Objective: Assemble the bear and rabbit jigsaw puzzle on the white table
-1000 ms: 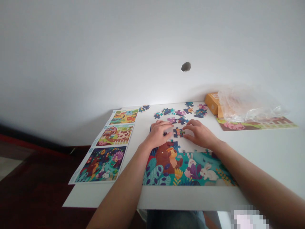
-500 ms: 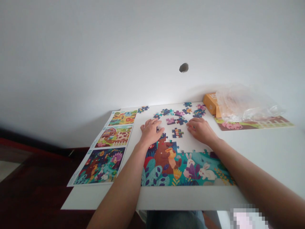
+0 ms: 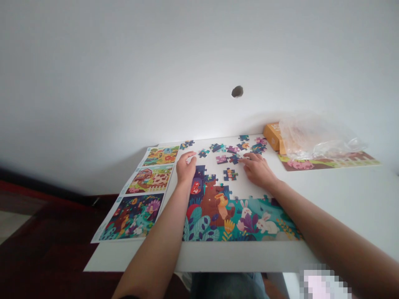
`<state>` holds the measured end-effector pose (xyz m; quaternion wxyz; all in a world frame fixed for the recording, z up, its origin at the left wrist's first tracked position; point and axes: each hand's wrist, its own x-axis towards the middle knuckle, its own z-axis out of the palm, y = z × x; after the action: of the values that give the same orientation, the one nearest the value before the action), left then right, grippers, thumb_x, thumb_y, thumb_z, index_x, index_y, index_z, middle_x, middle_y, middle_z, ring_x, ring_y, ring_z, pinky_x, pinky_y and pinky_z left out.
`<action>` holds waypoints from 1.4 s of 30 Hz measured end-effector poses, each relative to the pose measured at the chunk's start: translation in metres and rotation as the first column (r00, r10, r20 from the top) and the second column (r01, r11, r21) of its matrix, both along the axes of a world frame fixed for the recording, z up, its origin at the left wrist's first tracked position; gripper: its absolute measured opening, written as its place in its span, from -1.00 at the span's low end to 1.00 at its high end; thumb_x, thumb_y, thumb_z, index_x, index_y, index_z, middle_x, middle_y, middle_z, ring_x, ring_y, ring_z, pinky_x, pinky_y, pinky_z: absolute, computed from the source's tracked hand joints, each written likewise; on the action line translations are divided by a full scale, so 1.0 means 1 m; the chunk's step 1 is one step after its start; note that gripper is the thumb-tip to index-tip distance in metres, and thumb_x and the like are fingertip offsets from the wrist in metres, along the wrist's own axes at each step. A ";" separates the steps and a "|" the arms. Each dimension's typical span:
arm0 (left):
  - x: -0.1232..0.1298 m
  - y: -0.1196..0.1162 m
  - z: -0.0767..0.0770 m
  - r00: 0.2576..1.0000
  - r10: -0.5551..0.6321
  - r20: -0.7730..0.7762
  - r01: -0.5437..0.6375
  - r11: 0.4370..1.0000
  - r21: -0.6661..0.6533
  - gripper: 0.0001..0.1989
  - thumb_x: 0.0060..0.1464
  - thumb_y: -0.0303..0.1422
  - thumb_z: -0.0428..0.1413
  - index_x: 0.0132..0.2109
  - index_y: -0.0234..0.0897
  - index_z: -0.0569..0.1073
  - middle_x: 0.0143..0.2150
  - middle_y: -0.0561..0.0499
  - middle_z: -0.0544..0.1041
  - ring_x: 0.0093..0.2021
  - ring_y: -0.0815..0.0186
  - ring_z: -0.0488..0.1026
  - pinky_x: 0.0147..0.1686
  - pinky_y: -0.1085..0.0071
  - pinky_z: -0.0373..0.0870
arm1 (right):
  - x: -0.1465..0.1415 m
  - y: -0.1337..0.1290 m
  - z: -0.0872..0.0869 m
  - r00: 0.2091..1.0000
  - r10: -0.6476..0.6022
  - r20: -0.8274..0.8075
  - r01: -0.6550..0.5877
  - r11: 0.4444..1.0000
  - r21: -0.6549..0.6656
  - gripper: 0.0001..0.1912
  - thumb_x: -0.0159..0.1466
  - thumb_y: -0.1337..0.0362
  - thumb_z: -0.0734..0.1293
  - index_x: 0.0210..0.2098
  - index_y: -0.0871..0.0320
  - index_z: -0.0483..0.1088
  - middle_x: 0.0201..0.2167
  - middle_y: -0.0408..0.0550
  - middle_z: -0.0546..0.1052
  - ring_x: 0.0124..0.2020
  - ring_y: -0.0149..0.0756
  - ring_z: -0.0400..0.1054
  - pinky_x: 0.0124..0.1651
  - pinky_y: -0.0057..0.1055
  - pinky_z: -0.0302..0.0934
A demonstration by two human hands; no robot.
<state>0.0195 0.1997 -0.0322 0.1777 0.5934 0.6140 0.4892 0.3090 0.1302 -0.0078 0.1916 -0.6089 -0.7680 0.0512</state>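
Note:
My left hand [image 3: 186, 169] rests at the upper left edge of the partly assembled jigsaw puzzle [image 3: 224, 216], which shows a bear, a fox and white rabbits. Its fingers are curved and the thumb stands apart; nothing shows between them. Beyond the puzzle's open right side, my right hand [image 3: 260, 169] reaches left with fingers apart, its fingertips at the edge of a dark blue puzzle piece [image 3: 234, 159]. A pink-purple piece [image 3: 222, 159] lies left of that one. Nearer the puzzle is an orange and dark piece [image 3: 230, 174]. A teal piece [image 3: 204, 153] lies right of my left fingertips.
Several loose pieces [image 3: 217, 147] lie toward the wall, with more [image 3: 187, 145] at the back left. A reference sheet [image 3: 137, 191] with three pictures lies left. An orange box [image 3: 272, 137], clear plastic bag [image 3: 314, 137] and farm picture board [image 3: 330, 162] are at the right.
My left hand has drawn back to the left, uncovering a corner of the puzzle with a red animal. My right fingers have moved left to the dark blue piece.

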 end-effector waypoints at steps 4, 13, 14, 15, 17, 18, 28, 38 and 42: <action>0.001 0.008 -0.004 0.995 0.081 -0.063 -0.086 0.992 -0.092 -0.77 0.00 -0.36 0.10 -0.23 -0.17 0.62 -0.12 0.02 0.64 -0.05 0.18 0.53 0.00 0.31 0.41 | -0.001 -0.002 0.002 0.999 0.041 0.008 -0.041 0.999 0.014 -0.71 0.32 0.25 0.25 -0.02 0.05 0.51 0.26 0.03 0.34 0.21 0.05 0.19 0.16 0.03 0.15; 0.003 0.009 0.004 0.982 0.155 -0.109 -0.156 0.988 -0.004 -0.77 0.00 -0.42 0.05 -0.25 -0.21 0.60 -0.16 0.00 0.63 -0.12 0.16 0.52 -0.01 0.25 0.40 | -0.003 0.000 0.002 0.995 0.064 -0.074 -0.062 0.998 0.029 -0.87 0.26 0.20 0.37 -0.36 0.11 0.45 0.02 0.00 0.53 0.07 -0.11 0.33 0.13 -0.15 0.11; 0.005 0.006 0.008 0.981 0.101 -0.164 -0.092 0.994 0.063 -0.78 0.00 -0.44 0.06 -0.27 -0.22 0.60 -0.17 -0.01 0.63 -0.11 0.16 0.51 0.02 0.24 0.39 | -0.003 0.000 0.003 0.996 0.054 -0.076 -0.053 0.998 0.022 -0.85 0.26 0.18 0.37 -0.38 0.12 0.45 -0.03 0.00 0.54 0.04 -0.12 0.34 0.11 -0.16 0.11; 0.007 0.002 0.013 0.973 0.022 -0.231 0.006 0.992 0.122 -0.79 0.01 -0.46 0.06 -0.29 -0.22 0.60 -0.18 0.00 0.63 -0.08 0.17 0.51 0.06 0.23 0.37 | -0.004 0.000 0.004 0.996 0.046 -0.073 -0.044 0.999 0.021 -0.84 0.26 0.17 0.37 -0.38 0.12 0.45 -0.06 0.00 0.55 0.02 -0.12 0.34 0.11 -0.16 0.10; 0.015 -0.007 0.023 0.920 -0.171 -0.353 0.241 0.957 0.163 -0.80 0.06 -0.46 0.07 -0.28 -0.19 0.59 -0.17 0.01 0.63 -0.03 0.19 0.49 0.12 0.22 0.33 | -0.005 0.000 0.005 0.998 0.039 -0.057 -0.038 0.999 0.023 -0.85 0.28 0.19 0.36 -0.36 0.12 0.46 -0.12 -0.01 0.56 -0.02 -0.11 0.33 0.08 -0.17 0.10; 0.019 -0.013 0.028 0.872 -0.278 -0.403 0.362 0.920 0.147 -0.81 0.09 -0.45 0.08 -0.26 -0.17 0.59 -0.17 0.02 0.63 -0.04 0.21 0.50 0.12 0.21 0.33 | -0.005 0.000 0.006 0.998 0.035 -0.048 -0.034 0.999 0.025 -0.88 0.29 0.20 0.35 -0.32 0.11 0.47 -0.14 -0.01 0.56 -0.04 -0.11 0.33 0.06 -0.17 0.10; 0.045 -0.040 0.039 0.471 -0.726 -0.500 0.758 0.624 -0.192 -0.76 0.04 -0.28 0.27 -0.09 -0.05 0.61 0.09 0.02 0.56 0.15 0.09 0.36 0.18 0.05 0.25 | -0.002 0.000 0.003 0.999 0.044 -0.018 -0.042 0.995 0.086 -0.82 0.27 0.20 0.35 -0.15 0.05 0.53 -0.04 0.02 0.52 0.02 -0.04 0.27 0.08 -0.14 0.09; 0.038 -0.034 0.032 0.534 -0.679 -0.504 0.698 0.690 -0.190 -0.74 0.09 -0.34 0.22 -0.05 -0.03 0.60 0.13 0.02 0.53 0.18 0.07 0.31 0.19 -0.01 0.22 | 0.004 0.003 0.009 1.000 0.015 -0.025 -0.016 1.000 -0.012 -0.79 0.25 0.18 0.37 -0.15 0.10 0.51 -0.17 0.01 0.57 -0.07 -0.08 0.34 -0.02 -0.22 0.14; 0.039 -0.033 0.030 0.541 -0.656 -0.527 0.676 0.711 -0.191 -0.75 0.09 -0.35 0.21 -0.06 -0.04 0.61 0.18 0.01 0.47 0.17 0.06 0.30 0.20 0.00 0.20 | 0.004 0.003 0.012 0.989 -0.051 -0.138 0.041 0.996 -0.078 -0.76 0.20 0.15 0.41 -0.19 0.12 0.50 -0.22 -0.01 0.58 -0.16 -0.16 0.39 -0.08 -0.30 0.19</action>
<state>0.0580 0.1663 -0.0021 0.1515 0.9000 0.3571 0.1990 0.3127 0.1329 0.0043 0.2230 -0.6282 -0.7361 0.1179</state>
